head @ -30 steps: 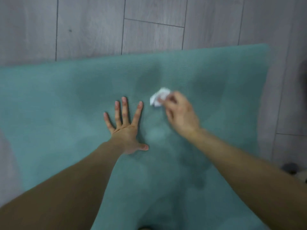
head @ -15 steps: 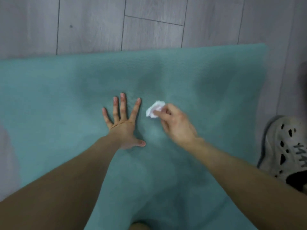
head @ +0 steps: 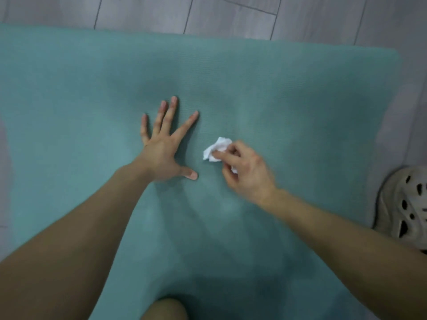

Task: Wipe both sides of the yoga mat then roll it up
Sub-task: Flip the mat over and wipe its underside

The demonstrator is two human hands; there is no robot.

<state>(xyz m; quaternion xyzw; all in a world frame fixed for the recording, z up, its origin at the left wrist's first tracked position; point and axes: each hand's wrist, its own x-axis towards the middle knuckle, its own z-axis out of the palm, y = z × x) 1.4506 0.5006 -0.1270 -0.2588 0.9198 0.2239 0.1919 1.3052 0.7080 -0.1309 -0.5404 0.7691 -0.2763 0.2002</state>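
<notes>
One teal yoga mat lies flat on the grey floor, its left and near ends cut off. Left hand presses it, fingers spread. Right hand, blurred, pinches one crumpled white tissue. One shoe is partly cropped.

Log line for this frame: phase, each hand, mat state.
phase: wiping | left hand: flat on yoga mat | right hand: pinches white tissue on yoga mat | yoga mat: unrolled

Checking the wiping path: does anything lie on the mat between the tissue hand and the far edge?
Nothing visible. The mat is bare beyond the tissue in the right hand; the left hand presses flat off to its left.
</notes>
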